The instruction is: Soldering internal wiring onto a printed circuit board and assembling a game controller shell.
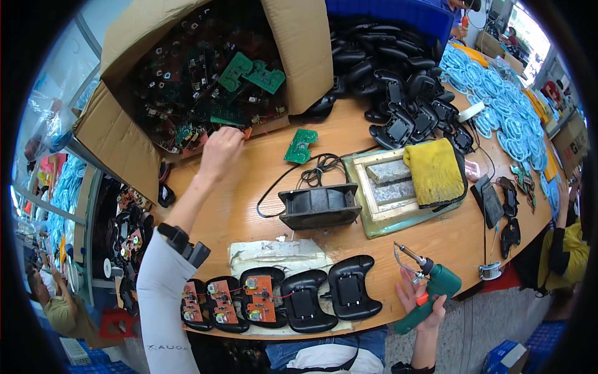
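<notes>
My right hand (428, 311) grips a green soldering gun (441, 287) with a red trigger, its tip pointing up and left. My left hand (223, 149) is closed at the near edge of a cardboard box (305, 50) filled with circuit boards. An orange piece (248, 133) shows beside its fingertips; what the fingers hold is hidden. Along the table's front edge lies a row of black game controller shells (354, 288). Three at the left carry orange circuit boards (259, 298); the two at the right have none. A loose green circuit board (301, 146) lies beyond the fan.
A black fan (319, 206) with a coiled cable stands mid-table. To its right, a framed tray (374, 215) holds grey blocks and a yellow cloth (434, 171). Behind are piled black controller shells (398, 121) and light-blue cables (504, 118). A solder spool (490, 271) sits at the right edge.
</notes>
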`<state>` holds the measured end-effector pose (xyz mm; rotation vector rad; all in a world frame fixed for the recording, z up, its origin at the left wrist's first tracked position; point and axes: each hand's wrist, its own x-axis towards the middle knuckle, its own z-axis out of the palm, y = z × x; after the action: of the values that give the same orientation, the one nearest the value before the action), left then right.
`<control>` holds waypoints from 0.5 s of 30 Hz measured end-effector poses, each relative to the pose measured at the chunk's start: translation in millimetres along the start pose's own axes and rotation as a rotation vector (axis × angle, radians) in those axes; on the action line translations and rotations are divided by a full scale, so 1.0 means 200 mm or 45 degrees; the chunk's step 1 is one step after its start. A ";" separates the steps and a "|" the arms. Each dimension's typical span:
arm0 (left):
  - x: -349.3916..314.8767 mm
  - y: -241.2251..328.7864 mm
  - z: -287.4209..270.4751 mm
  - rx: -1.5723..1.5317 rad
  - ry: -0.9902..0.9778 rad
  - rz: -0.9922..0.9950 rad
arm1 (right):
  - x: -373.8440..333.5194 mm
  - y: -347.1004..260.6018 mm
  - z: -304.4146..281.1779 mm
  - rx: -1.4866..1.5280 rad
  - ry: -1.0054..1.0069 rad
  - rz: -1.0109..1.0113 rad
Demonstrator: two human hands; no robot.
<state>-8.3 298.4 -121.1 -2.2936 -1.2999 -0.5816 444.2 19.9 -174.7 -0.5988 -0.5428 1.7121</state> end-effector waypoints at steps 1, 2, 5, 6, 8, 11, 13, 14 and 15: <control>0.02 0.01 -0.05 -0.080 0.104 0.016 | 0.00 0.00 -0.01 0.003 0.010 0.004; 0.02 0.03 -0.11 -0.083 0.095 0.014 | 0.00 -0.01 -0.02 -0.011 -0.009 0.005; -0.04 0.07 -0.30 -0.595 0.042 -0.505 | 0.02 -0.01 -0.01 -0.025 -0.063 0.009; -0.07 0.11 -0.38 -0.592 0.036 -0.510 | 0.02 -0.01 -0.01 -0.035 -0.084 -0.002; -0.14 0.24 -0.54 -0.563 -0.021 -0.575 | 0.02 -0.01 -0.01 -0.025 -0.076 -0.018; -0.31 0.43 -0.69 -0.301 0.069 -0.185 | 0.03 -0.01 0.00 -0.010 -0.100 -0.026; -0.41 0.61 -0.78 -0.200 0.034 -0.001 | 0.02 -0.01 0.01 0.006 -0.063 -0.022; -0.46 0.71 -0.81 -0.172 -0.016 0.061 | 0.02 -0.01 0.00 0.000 -0.047 -0.012; -0.50 0.80 -0.85 -0.161 -0.070 0.110 | 0.02 -0.01 0.00 -0.011 -0.059 -0.016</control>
<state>59.5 60.3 -63.7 -2.4717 -1.2128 -0.5908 444.8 24.8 -175.1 -0.5622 -0.5861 1.7160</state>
